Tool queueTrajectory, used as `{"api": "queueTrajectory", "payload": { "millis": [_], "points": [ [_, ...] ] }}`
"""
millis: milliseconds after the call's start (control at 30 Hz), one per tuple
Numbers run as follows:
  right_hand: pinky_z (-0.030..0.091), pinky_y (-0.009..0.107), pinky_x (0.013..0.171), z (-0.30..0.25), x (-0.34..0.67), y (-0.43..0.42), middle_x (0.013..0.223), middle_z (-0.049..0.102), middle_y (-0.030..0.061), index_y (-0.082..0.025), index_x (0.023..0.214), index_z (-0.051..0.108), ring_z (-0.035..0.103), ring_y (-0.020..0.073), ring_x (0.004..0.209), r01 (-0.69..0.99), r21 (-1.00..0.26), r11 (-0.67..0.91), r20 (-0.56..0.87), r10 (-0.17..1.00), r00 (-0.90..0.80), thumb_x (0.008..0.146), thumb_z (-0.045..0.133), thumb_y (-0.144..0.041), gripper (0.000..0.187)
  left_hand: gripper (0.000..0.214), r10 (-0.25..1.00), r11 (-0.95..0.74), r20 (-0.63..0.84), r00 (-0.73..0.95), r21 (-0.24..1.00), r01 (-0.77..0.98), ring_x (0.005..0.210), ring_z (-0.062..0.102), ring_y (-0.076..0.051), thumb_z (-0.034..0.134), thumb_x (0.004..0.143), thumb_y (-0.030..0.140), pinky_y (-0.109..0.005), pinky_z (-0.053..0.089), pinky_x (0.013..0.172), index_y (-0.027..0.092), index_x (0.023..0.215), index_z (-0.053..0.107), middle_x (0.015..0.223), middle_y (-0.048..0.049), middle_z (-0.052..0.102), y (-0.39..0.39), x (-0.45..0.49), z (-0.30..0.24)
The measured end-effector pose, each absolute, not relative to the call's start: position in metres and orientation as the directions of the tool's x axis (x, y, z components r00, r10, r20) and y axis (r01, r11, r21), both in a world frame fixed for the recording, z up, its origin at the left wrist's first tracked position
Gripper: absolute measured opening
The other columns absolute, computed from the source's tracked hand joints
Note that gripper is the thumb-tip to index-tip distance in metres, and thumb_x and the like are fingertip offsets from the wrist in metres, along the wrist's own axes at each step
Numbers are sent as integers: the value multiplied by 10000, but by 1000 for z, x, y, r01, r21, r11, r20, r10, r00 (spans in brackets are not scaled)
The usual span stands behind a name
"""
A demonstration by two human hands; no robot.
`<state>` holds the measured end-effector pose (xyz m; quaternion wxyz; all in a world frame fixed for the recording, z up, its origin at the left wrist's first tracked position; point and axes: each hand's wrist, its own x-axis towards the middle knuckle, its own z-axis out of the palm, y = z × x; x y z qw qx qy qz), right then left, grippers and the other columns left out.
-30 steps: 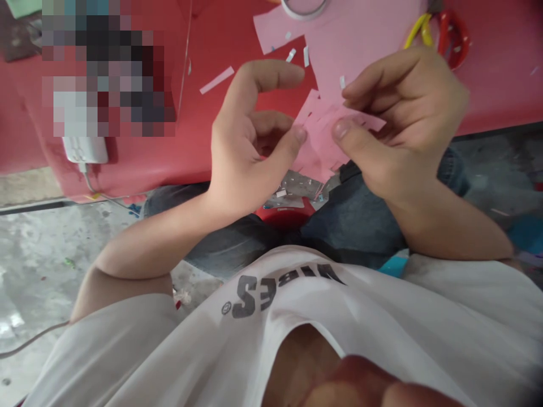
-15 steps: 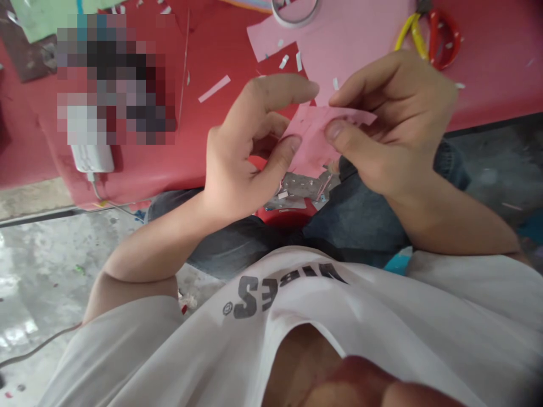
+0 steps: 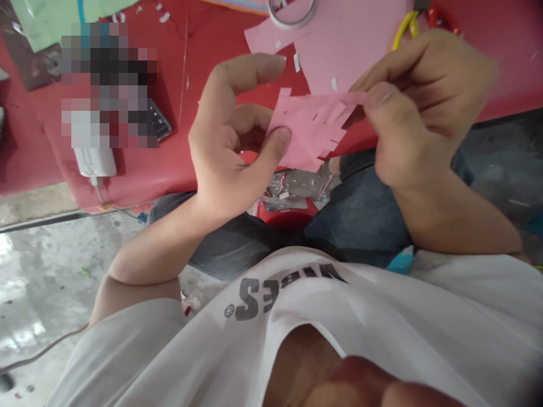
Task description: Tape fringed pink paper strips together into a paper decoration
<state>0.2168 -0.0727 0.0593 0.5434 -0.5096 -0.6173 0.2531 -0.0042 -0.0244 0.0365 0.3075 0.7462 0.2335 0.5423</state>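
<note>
A piece of pink paper point(image 3: 307, 127) with slits and small cut tabs along its edges is held up between my two hands, above my lap at the table's front edge. My left hand point(image 3: 237, 141) pinches its left side, thumb on top and index finger raised clear of the sheet. At the upper right corner, my right hand point(image 3: 424, 107) grips the paper between thumb and fingers. The fingertips behind the sheet are partly hidden.
On the red table point(image 3: 139, 181) lie larger pink paper point(image 3: 348, 39), a roll of tape point(image 3: 292, 22), and scissors with yellow and red handles point(image 3: 405, 28), partly covered by my right hand. A white power bank point(image 3: 95, 161) with a cable sits left, beside a blurred patch.
My right hand has moved right and slid out to the paper's corner, uncovering its slit edge. My left hand has shifted slightly left, still pinching the paper.
</note>
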Motion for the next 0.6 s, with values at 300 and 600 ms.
{"api": "queueTrajectory", "payload": {
  "millis": [300,600],
  "points": [
    [507,286,816,57,217,-73,857,695,-67,-222,910,715,684,82,901,451,-794,407,480,875,55,989,671,-473,267,536,769,-636,588,251,745,200,577,550,-57,757,873,647,-226,363,431,307,1255,596,1246,-67,652,-33,-4,46],
    [562,331,901,58,223,-76,955,727,-48,-223,959,724,693,113,992,598,-657,458,538,841,-53,1015,642,-332,147,484,775,-619,583,242,778,109,599,581,-60,802,870,597,-216,377,441,320,1222,618,1181,-33,687,-31,-2,43]
  ]
}}
